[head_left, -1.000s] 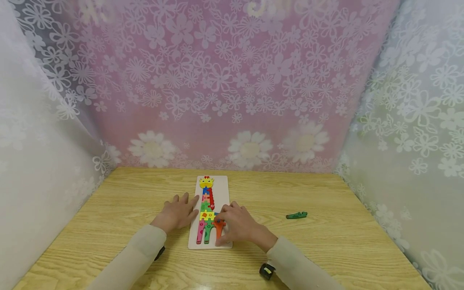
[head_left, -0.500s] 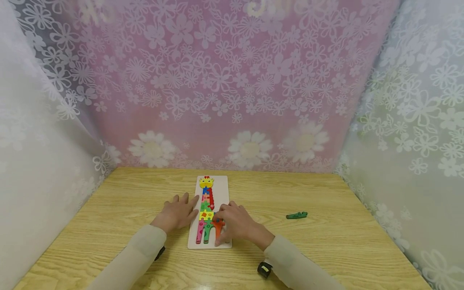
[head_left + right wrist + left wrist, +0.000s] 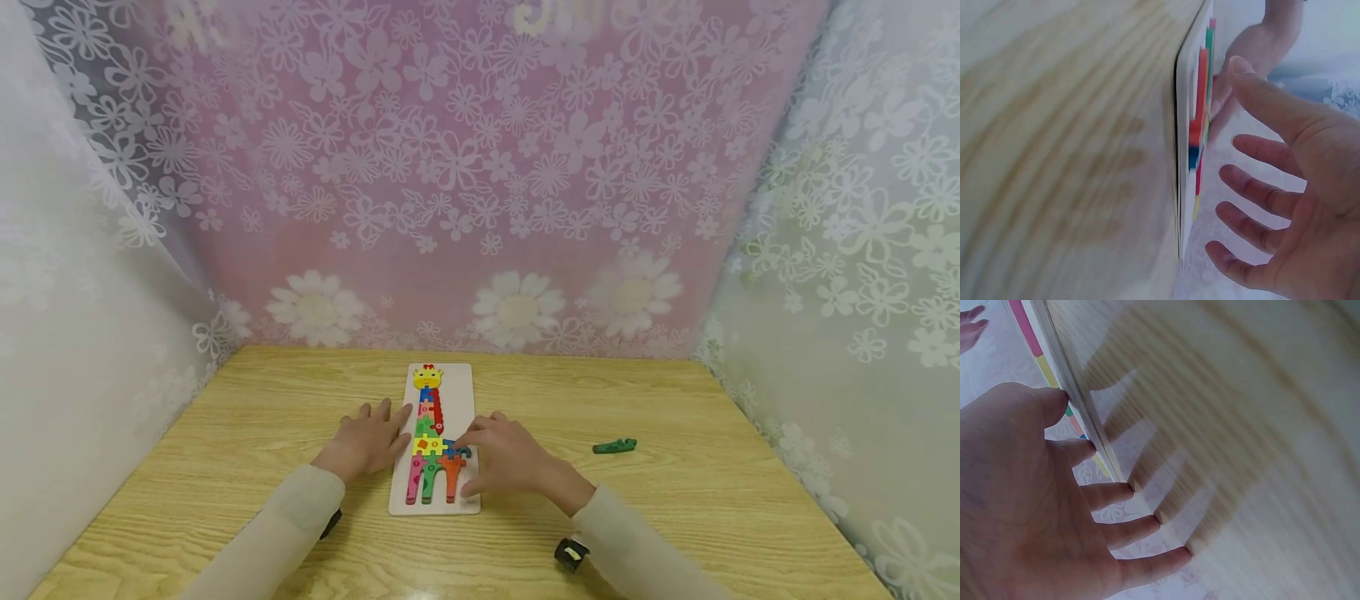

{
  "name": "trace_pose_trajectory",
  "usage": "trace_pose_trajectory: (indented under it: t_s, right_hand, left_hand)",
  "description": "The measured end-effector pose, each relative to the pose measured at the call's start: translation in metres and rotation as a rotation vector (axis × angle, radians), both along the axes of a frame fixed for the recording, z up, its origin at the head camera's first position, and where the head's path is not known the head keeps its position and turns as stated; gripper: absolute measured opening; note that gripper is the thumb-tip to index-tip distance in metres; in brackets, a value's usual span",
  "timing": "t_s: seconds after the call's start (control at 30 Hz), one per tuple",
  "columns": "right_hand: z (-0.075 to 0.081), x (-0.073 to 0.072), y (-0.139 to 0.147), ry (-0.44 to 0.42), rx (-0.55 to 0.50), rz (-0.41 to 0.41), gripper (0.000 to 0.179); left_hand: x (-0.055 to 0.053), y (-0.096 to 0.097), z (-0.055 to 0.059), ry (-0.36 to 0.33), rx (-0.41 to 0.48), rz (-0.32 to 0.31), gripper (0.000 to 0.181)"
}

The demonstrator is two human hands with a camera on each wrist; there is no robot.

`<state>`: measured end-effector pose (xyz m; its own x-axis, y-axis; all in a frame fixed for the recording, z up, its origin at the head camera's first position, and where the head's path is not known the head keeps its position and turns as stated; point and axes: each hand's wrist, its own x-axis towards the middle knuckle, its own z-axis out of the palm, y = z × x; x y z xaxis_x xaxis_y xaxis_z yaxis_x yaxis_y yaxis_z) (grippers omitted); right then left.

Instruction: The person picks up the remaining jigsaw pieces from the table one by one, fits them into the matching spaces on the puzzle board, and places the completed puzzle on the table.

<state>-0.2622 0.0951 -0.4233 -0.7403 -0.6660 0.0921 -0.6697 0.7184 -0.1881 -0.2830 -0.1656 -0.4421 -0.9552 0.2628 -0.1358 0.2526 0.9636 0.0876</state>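
A pale puzzle board (image 3: 459, 392) lies on the table, bearing a colourful giraffe of interlocking pieces. My left hand (image 3: 365, 442) rests flat with fingers spread, its thumb and forefinger touching the board's left edge; in the left wrist view the other fingertips meet the tabletop. Just right of the giraffe's legs hovers my right hand (image 3: 513, 457), fingers parted and holding nothing. The orange leg piece (image 3: 452, 477) sits below a blue piece (image 3: 452, 447), which the right fingertips partly hide in the head view. In the right wrist view these fingers (image 3: 1260, 184) stand apart from the pieces.
A loose green puzzle piece (image 3: 615, 447) lies on the wooden table (image 3: 675, 517), well to the right of the board. Flowered curtains (image 3: 487, 167) surround the table at the back and both sides.
The right hand has let go of the orange leg piece and drawn back to the right, uncovering it and part of the blue piece. The left hand has stayed in place.
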Motion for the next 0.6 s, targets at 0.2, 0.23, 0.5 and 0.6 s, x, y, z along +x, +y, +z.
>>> trace_pose_trajectory:
  t_s: [0.2, 0.23, 0.5, 0.6]
  right_hand:
    - [0.005, -0.001, 0.031, -0.006, -0.042, -0.017, 0.054]
    - [0.005, -0.001, 0.037, -0.003, -0.053, -0.020, 0.053]
    - [0.008, 0.007, 0.079, 0.110, -0.109, -0.102, 0.048]
    - [0.009, 0.013, 0.092, 0.188, -0.108, -0.209, 0.045]
  left_hand:
    - [0.000, 0.000, 0.000, -0.005, 0.006, 0.003, 0.060]
    - [0.000, 0.000, 0.000, -0.005, 0.006, 0.004, 0.060]
    - [0.001, -0.001, -0.001, -0.001, 0.006, 0.001, 0.061]
    - [0.001, -0.001, 0.000, 0.001, 0.009, -0.003, 0.060]
